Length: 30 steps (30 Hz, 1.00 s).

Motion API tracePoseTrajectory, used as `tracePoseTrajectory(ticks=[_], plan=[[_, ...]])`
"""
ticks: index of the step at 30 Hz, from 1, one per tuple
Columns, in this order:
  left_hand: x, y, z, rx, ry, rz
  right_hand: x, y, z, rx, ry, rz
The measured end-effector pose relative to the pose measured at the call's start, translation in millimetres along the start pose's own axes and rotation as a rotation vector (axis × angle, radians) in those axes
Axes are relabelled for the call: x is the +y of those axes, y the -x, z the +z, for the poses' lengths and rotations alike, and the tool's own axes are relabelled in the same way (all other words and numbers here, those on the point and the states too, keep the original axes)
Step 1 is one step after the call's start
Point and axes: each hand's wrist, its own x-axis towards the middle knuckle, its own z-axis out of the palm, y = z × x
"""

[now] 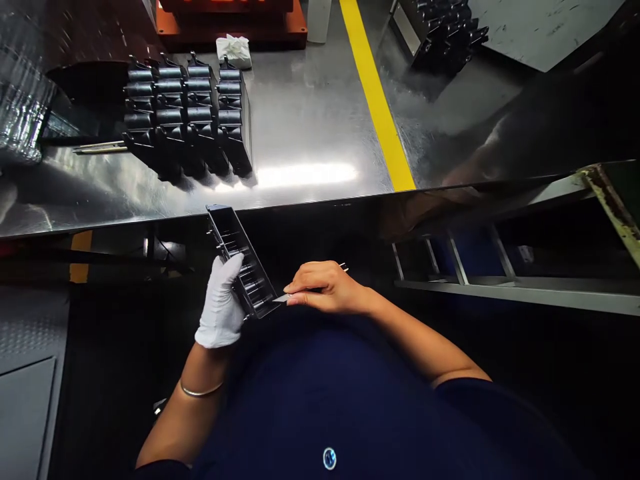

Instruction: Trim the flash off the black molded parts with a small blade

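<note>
A long black plastic tray-like part [244, 247] with thin ribs across its inside is tilted in front of the bench edge. My left hand [220, 303], in a white glove, is closed around its near half, thumb over the side wall. Bare and closed, my right hand [325, 285] pinches a small knife with a pale pointed blade [283, 299]. The blade tip is at the near right corner of the black part; whether it touches cannot be made out. Most of the knife's handle is hidden in the fingers.
Several similar black parts [200, 117] stand in rows on the metal bench [310, 113]. Behind them lie a crumpled white cloth [234, 52] and an orange base [230, 33]. Yellow tape [377, 93] crosses the bench. More black parts [440, 33] sit far right; a metal frame [500, 293] is below.
</note>
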Motion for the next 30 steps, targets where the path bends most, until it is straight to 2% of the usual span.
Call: tracePoseTrajectory(ticks=[6,10,13,15,18,21,24,30], plan=[[-1.7,8.6,-1.7,-0.151,-0.065,-0.044,14.5,-15.8,-2.2,0.133,0.015,-0.023],[-3.0,13.6,-5.8,-0.3,-0.179,-0.068,31.7,-31.8,-13.5,0.242,0.025,0.019],[-0.4,16.7,-11.6,-0.391,-0.208,-0.165,39.5,-40.5,-28.0,0.362,0.064,0.082],[3.8,17.8,-16.6,-0.44,-0.179,-0.283,37.4,-42.0,-38.2,0.39,0.091,0.087],[11.8,17.6,-24.1,-0.51,-0.131,-0.466,25.4,-39.0,-51.8,0.236,0.126,0.005],[17.6,16.6,-29.8,-0.556,-0.126,-0.557,12.3,-35.8,-64.1,0.028,0.188,-0.05],[19.7,14.9,-33.9,-0.608,-0.174,-0.56,4.2,-36.5,-75.4,-0.123,0.247,-0.06],[21.2,6.6,-41.7,-0.671,-0.342,-0.442,-1.4,-40.8,-86.0,-0.351,0.325,-0.057]])
